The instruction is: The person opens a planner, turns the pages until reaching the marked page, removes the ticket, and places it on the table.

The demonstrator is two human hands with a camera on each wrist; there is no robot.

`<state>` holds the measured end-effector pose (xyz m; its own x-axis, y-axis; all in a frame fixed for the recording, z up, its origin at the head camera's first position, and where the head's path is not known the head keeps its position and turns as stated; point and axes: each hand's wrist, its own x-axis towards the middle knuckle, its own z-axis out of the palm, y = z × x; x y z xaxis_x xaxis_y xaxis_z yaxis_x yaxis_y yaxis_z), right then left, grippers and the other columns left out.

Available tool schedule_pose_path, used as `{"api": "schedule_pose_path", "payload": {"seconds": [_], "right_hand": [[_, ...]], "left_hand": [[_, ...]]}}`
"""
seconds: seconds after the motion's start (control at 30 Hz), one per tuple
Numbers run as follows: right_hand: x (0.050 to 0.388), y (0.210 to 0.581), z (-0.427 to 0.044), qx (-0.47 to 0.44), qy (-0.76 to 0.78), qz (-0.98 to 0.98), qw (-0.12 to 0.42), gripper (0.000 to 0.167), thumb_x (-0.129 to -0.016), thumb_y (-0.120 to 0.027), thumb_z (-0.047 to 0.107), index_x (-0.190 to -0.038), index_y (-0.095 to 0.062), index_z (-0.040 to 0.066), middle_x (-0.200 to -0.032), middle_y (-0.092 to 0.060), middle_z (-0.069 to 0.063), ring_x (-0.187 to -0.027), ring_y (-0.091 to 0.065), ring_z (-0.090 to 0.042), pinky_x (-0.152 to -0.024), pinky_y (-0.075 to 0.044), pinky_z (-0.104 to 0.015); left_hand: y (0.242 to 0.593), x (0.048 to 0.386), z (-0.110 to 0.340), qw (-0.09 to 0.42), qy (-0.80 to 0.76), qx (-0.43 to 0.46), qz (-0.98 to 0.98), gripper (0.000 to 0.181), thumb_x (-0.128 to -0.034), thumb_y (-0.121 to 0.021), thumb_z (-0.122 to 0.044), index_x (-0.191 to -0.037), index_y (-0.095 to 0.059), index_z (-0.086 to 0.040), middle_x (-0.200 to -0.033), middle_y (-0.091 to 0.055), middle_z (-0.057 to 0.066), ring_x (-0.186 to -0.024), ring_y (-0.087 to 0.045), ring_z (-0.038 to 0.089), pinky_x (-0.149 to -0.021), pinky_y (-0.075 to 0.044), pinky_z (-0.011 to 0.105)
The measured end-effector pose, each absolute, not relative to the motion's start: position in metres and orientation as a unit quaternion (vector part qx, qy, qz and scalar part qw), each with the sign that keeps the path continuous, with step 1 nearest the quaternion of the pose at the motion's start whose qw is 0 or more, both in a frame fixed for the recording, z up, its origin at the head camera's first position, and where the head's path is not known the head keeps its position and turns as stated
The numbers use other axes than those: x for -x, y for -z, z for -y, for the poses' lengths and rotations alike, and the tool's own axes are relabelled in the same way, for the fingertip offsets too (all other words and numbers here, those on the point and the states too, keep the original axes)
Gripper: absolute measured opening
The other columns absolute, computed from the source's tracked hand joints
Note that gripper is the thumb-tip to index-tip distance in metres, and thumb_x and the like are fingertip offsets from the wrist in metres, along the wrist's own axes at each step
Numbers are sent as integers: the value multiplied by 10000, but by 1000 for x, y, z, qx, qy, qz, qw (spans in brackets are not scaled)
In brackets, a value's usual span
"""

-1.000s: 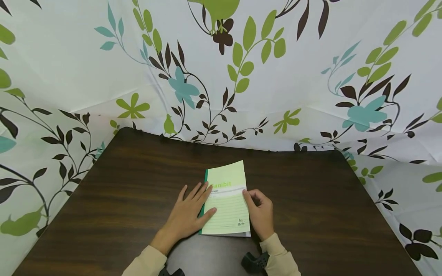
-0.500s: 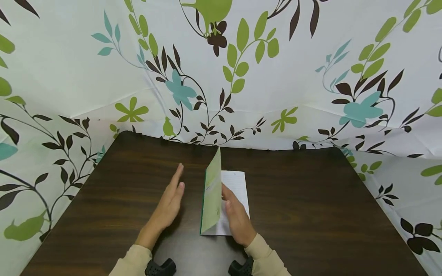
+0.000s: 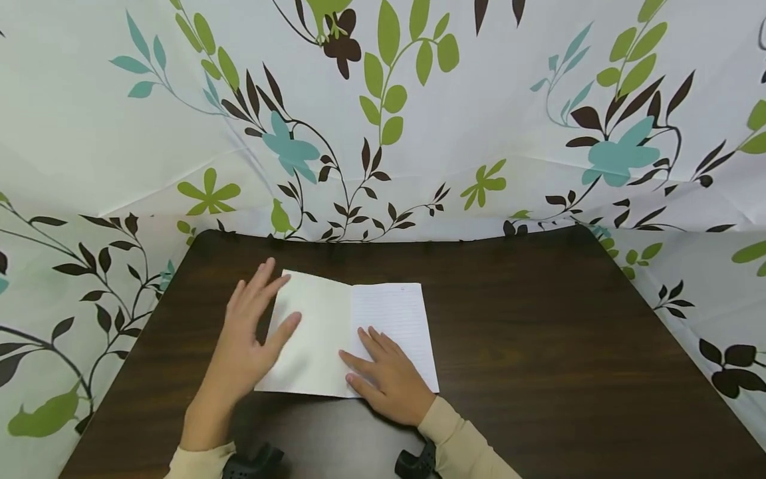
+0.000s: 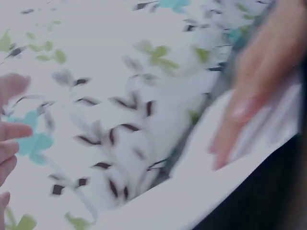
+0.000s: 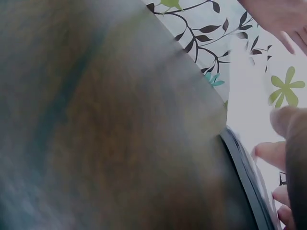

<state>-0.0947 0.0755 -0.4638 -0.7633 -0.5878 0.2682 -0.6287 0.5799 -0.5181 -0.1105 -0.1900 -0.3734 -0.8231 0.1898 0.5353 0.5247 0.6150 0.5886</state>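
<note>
A notebook [image 3: 317,346] lies opened on the dark table, its blank inside cover on the left and a lined page [image 3: 395,309] on the right. My left hand [image 3: 242,346] is over the cover's left edge with fingers spread; whether it touches the cover is unclear. Near the central fold, my right hand [image 3: 391,382] lies over the lower part of the notebook, fingers spread and holding nothing. In the left wrist view, the right hand [image 4: 264,81] is blurred above the white pages. The right wrist view shows the notebook's edge [image 5: 247,177] beside the right hand's fingers [image 5: 271,155].
The dark wood-grain table [image 3: 526,332] extends on both sides of the notebook. Behind it and at the sides hangs a white cloth [image 3: 479,100] printed with leaves and flowers. Black wrist devices [image 3: 415,459] sit at the sleeves.
The notebook's cover has swung from shut, through upright, over to the left. My left hand lifted off, moved left, then came over the cover; the right went from the right edge to the fold.
</note>
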Motion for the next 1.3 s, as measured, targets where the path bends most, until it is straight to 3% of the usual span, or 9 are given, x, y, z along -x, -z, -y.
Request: {"api": "schedule_pose_path", "payload": {"seconds": [0.1,0.27,0.43,0.6,0.8,1.03,1.17,1.3], "right_hand": [[94,464,-75,-345,-273,897,43,457,-1102,-440,443,-1475,-603,237,-1627,-372,-191,-1538,-285,-370,-1243,-230,-515],[94,465,-75,-352,-249,900,65,444,-1107,-446,411,-1464,-615,207,-1608,-407,-195,-1514,-339,-375,-1224,-273,-523],[95,467,-79,-356,-239,900,81,458,-1107,-459,373,-1467,-603,130,-1568,-461,-205,-1487,-399,-338,-1217,-299,-491],[95,465,-89,-310,-267,908,92,481,-1079,-530,339,-1474,-579,69,-1534,-504,-204,-1474,-425,-316,-1220,-285,-513],[97,463,-107,-193,-277,929,155,557,-1054,-568,336,-1491,-527,-8,-1536,-500,-218,-1485,-399,-359,-1218,-183,-634],[99,465,-119,-152,-254,927,230,618,-998,-646,303,-1462,-516,-83,-1470,-555,-252,-1424,-478,-393,-1171,-171,-718],[99,465,-121,-147,-231,932,239,652,-987,-658,333,-1431,-525,-125,-1426,-576,-274,-1402,-508,-370,-1163,-170,-730],[98,465,-120,-150,-220,941,209,713,-994,-648,396,-1429,-507,-150,-1428,-561,-284,-1414,-496,-345,-1186,-143,-710]], "left_hand": [[386,114,171,192,283,235,910,590,-966,-718,-303,-1482,-557,-66,-1630,-405,117,-1526,-339,297,-1254,-159,532],[425,119,149,122,230,263,929,589,-1019,-652,-352,-1516,-522,-64,-1622,-414,130,-1503,-382,297,-1221,-244,563],[457,120,143,77,228,239,941,560,-1060,-578,-369,-1535,-504,-82,-1634,-385,122,-1512,-356,328,-1214,-205,626],[467,118,144,54,202,214,954,569,-1085,-498,-368,-1581,-434,-95,-1654,-342,117,-1543,-287,328,-1230,-150,613],[470,119,144,54,173,209,961,600,-1089,-461,-396,-1606,-386,-101,-1675,-300,124,-1560,-245,321,-1236,-119,604],[471,118,145,60,175,210,960,609,-1082,-467,-399,-1607,-383,-103,-1674,-305,130,-1562,-242,321,-1235,-112,605],[472,118,144,59,177,212,959,609,-1081,-466,-400,-1607,-384,-105,-1673,-308,131,-1563,-240,320,-1235,-112,608],[472,118,143,62,175,211,960,607,-1079,-471,-397,-1604,-391,-105,-1669,-318,132,-1560,-250,321,-1234,-118,607]]}}
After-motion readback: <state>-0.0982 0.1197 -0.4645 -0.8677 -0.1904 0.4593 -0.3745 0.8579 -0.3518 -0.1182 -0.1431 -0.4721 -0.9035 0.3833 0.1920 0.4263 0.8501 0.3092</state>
